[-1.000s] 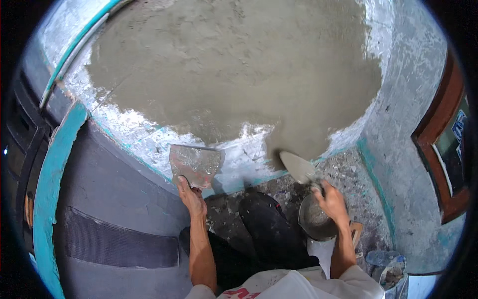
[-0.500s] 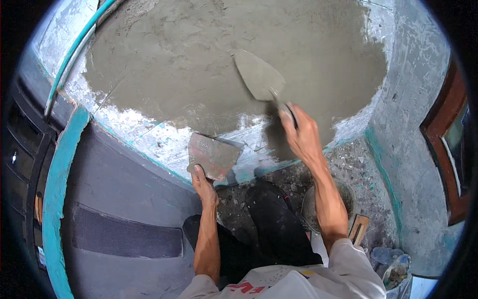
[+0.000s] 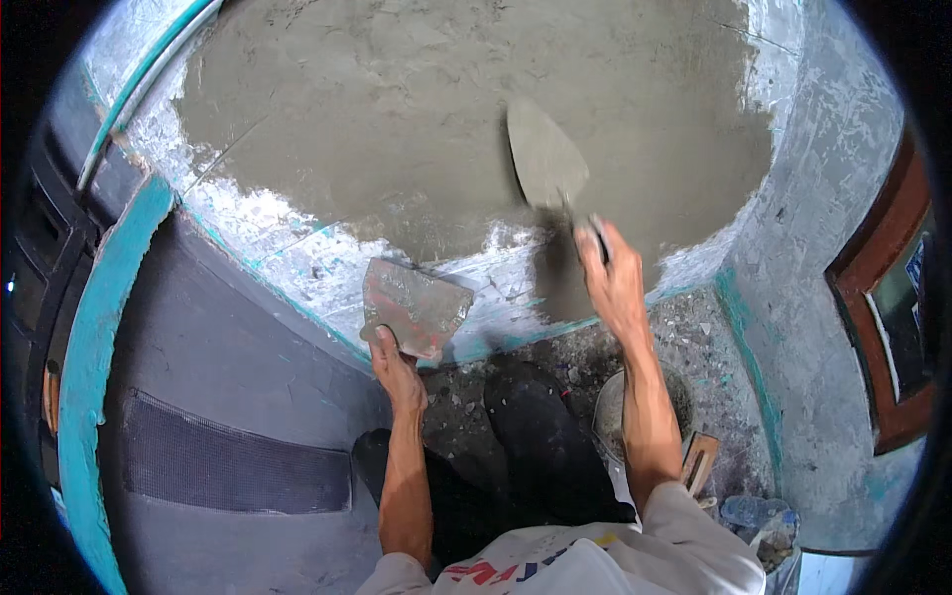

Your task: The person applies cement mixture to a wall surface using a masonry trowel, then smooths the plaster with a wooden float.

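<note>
My right hand (image 3: 613, 273) is wrapped round the handle of a pointed trowel (image 3: 543, 157). The trowel's mortar-coated blade lies over the wet grey plaster (image 3: 377, 119) spread across the wall, its tip toward the top. Lower and to the left, my left hand (image 3: 397, 372) grips the bottom corner of a flat, mortar-smeared plate (image 3: 412, 307), thumb on its face. The plate overlaps the white unplastered strip (image 3: 327, 263) along the plaster's lower border. Whether its back touches the wall I cannot tell.
A bucket (image 3: 608, 412) stands by my right forearm, with a wooden float (image 3: 702, 461) beside it. Plastic bottles (image 3: 744, 511) lie at lower right. Debris covers the floor (image 3: 729, 387). A brown window frame (image 3: 883, 288) is at right; a teal edge (image 3: 94, 387) and pipe (image 3: 149, 79) at left.
The trowel has shifted right across the plaster, and its blade has turned to point more steeply upward. My left hand still holds the plate, slightly further left in view.
</note>
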`<action>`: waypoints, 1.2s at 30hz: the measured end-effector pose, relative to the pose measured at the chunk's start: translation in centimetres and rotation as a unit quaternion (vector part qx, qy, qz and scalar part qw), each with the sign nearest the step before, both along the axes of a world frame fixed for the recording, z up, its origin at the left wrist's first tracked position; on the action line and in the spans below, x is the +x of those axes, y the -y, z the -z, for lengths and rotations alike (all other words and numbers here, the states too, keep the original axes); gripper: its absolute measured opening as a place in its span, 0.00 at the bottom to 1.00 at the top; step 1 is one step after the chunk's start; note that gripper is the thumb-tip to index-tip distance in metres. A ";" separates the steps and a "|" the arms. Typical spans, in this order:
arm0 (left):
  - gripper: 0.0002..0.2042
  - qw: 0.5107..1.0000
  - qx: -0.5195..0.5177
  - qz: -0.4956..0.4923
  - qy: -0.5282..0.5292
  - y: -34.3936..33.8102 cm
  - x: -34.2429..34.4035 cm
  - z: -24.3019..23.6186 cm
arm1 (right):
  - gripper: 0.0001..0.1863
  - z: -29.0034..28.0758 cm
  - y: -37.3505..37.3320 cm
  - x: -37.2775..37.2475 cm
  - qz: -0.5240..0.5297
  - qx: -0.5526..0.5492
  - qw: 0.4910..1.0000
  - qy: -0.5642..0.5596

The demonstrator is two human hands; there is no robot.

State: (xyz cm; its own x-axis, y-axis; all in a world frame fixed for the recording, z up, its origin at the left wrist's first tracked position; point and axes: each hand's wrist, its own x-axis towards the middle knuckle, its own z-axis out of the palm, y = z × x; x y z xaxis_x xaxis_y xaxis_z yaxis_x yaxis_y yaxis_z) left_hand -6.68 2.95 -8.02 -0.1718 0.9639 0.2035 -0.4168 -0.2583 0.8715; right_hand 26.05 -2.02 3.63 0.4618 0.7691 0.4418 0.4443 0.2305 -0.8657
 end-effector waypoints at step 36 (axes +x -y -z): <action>0.23 0.973 0.078 -0.045 -0.211 0.5 1.7 0.8 | 0.11 26.6 21.0 4.2 -0.119 -0.623 0.648 0.421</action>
State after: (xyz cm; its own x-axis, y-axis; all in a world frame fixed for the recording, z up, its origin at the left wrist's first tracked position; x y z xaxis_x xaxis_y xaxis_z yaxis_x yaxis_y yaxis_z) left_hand -4.99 2.41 -8.81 -0.1240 0.9000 0.4179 0.0003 -0.4212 0.9070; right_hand 30.26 -23.05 -22.93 0.2621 0.7769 -0.5724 0.9609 -0.2648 0.0805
